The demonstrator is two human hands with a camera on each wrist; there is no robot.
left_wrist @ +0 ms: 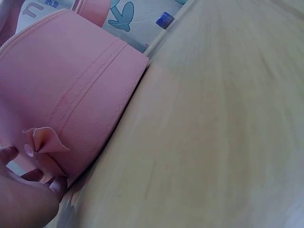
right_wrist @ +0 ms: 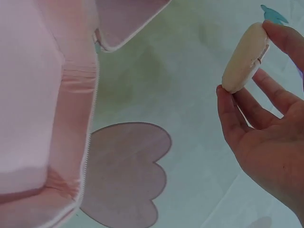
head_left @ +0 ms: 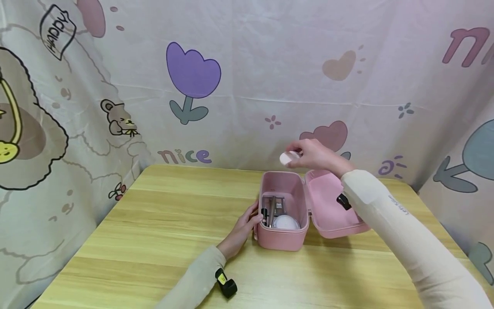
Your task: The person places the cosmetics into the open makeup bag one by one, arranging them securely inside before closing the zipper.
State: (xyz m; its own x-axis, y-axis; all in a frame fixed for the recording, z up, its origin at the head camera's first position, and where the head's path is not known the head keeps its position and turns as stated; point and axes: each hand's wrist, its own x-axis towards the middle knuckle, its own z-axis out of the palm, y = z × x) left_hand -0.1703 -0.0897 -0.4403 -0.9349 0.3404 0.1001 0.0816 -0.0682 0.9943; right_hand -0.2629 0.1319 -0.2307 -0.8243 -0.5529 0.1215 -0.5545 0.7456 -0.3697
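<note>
Above the back edge of the table, my right hand [head_left: 314, 154] pinches a small cream-white compact [head_left: 286, 158] between thumb and fingertips. Its rounded edge and little clasp show in the right wrist view, where the compact [right_wrist: 244, 59] is tilted and seems closed. A pink makeup case [head_left: 281, 239] stands unzipped below. My left hand [head_left: 242, 229] grips the case's left side; in the left wrist view the fingers [left_wrist: 57, 187] bend against it beside a strap. Inside lie a round white-lidded container [head_left: 286, 222], a slim brown tube [head_left: 272, 210], a black-capped tube [head_left: 264, 213] and a clear-windowed palette [head_left: 279, 205].
The case's lid [head_left: 328, 206] lies folded open to the right, partly under my right forearm. Behind the wooden table [head_left: 173, 214] hangs a printed cloth [head_left: 247, 86]. A black strap with a buckle [head_left: 225, 284] is worn on the left wrist.
</note>
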